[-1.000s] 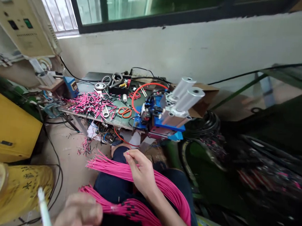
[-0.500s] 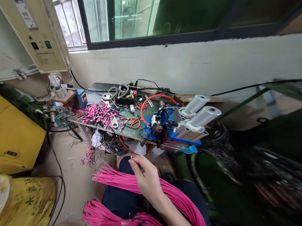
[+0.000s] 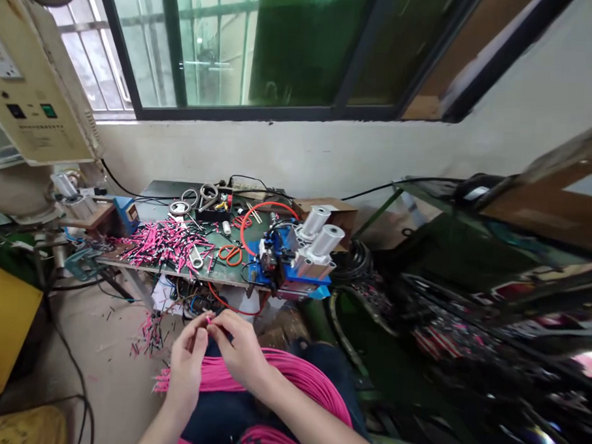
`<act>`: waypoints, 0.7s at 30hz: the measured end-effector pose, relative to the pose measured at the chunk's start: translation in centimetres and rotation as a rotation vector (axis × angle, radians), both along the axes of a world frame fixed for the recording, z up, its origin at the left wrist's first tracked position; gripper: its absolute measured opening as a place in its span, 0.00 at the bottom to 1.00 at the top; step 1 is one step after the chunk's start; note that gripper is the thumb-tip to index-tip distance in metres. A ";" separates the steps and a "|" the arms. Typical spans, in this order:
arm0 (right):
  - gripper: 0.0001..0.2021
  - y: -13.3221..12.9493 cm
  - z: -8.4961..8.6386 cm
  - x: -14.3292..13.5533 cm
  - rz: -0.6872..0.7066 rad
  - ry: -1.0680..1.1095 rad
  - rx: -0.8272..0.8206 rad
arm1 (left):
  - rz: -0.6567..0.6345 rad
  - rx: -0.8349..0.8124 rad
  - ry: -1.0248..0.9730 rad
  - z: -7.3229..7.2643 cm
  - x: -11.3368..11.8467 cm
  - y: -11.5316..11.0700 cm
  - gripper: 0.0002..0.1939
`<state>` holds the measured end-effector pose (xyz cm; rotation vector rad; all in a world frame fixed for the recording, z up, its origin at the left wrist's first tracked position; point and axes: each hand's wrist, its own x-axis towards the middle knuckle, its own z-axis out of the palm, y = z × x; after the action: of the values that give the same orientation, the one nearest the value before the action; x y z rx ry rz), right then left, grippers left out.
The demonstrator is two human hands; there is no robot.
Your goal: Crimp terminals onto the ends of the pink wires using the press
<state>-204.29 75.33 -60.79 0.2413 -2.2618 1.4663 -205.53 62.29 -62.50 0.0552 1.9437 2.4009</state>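
Pinching a tiny bright-pink piece of wire [image 3: 209, 321] in the fingertips of the bare right hand [image 3: 239, 344], held the curled bare left hand [image 3: 187, 356] against it above the lap. Could not tell the left grip for sure. Had a thick bundle of slim, smooth, bright-pink wires [image 3: 220, 376] lying below across dark-blue trousers [image 3: 219, 415], curving round at the right, pale-tipped and uneven at the left, near a second, black-banded pink bundle [image 3: 281, 440].

The head view looks forward-down over the hands [image 3: 244, 352].
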 end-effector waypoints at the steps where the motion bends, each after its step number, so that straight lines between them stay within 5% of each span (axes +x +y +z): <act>1: 0.10 -0.3 -0.2 0.0 0.020 0.000 -0.011 | -0.038 0.019 -0.040 -0.1 -0.6 -0.1 0.27; 6: 0.11 -0.7 -0.4 -0.9 0.188 -0.056 0.062 | -0.033 0.118 -0.141 -0.9 -1.7 -2.1 0.22; 10: 0.09 0.9 1.5 -6.1 0.306 -0.281 0.368 | 0.107 0.083 -0.203 -1.7 -2.3 -3.3 0.26; 13: 0.12 1.6 3.7 -14.2 0.035 -0.333 0.408 | 0.176 0.018 -0.228 -2.4 -1.9 -3.7 0.29; 16: 0.11 1.2 5.5 -23.0 -0.248 -0.375 0.426 | 0.071 -0.007 -0.218 -3.4 -0.5 -3.6 0.29; 21: 0.15 0.8 5.9 -31.6 -0.411 -0.487 0.477 | -0.015 0.007 -0.131 -6.2 2.7 -3.5 0.31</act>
<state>-235.91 76.09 -54.93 -0.4710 -2.8041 0.8188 -202.79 58.75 -68.67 -0.0850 1.8714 2.3370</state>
